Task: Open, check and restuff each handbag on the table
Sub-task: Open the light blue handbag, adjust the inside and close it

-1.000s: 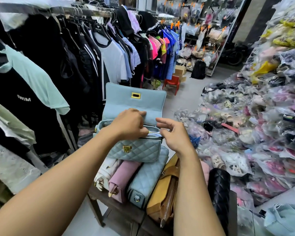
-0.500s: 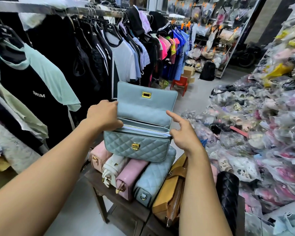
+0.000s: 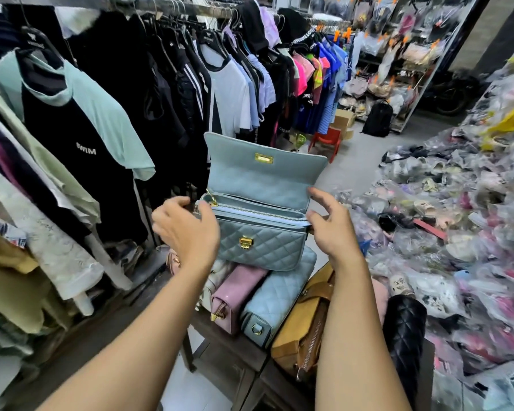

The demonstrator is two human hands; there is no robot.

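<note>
The grey-blue quilted leather handbag (image 3: 258, 244) stands open on a pile of pink and pale blue handbags (image 3: 275, 295); left hand (image 3: 187, 229) and right hand (image 3: 336, 229) flank its ends, fingers spread, gripping nothing, so a nudge may slide it off

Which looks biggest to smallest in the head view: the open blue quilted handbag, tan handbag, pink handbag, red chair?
1. open blue quilted handbag
2. tan handbag, partly hidden
3. pink handbag
4. red chair, small-looking only because it stands far off
</note>
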